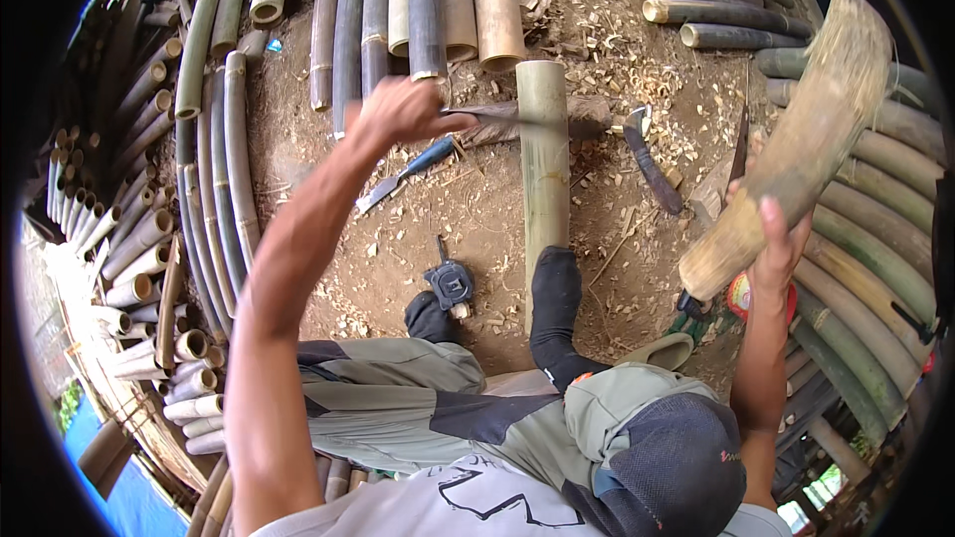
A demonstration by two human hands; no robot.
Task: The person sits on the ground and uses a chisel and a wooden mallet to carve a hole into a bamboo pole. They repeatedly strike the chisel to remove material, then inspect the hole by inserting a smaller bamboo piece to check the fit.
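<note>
In my left hand (403,111), fingers wrapped and slightly blurred, is a knife whose dark blade (512,120) lies across a pale green bamboo tube (542,159). The handle is hidden in the fist. My right hand (781,244) grips the lower part of a thick wooden club (816,129), raised to the right of the tube. A block of wood (587,111) lies crosswise beneath the tube's far part. My foot in a black sock (555,288) rests against its near end. Left of the tube lies a blue-handled chisel (408,174); right of it, a dark-handled knife (652,171).
A black tape measure (451,283) lies on the dirt floor among wood chips (627,55). Bamboo poles line the far side (428,10), left (214,169) and right (875,209). More cut tubes are stacked at the far left (139,239). A sandal (662,351) lies near my foot.
</note>
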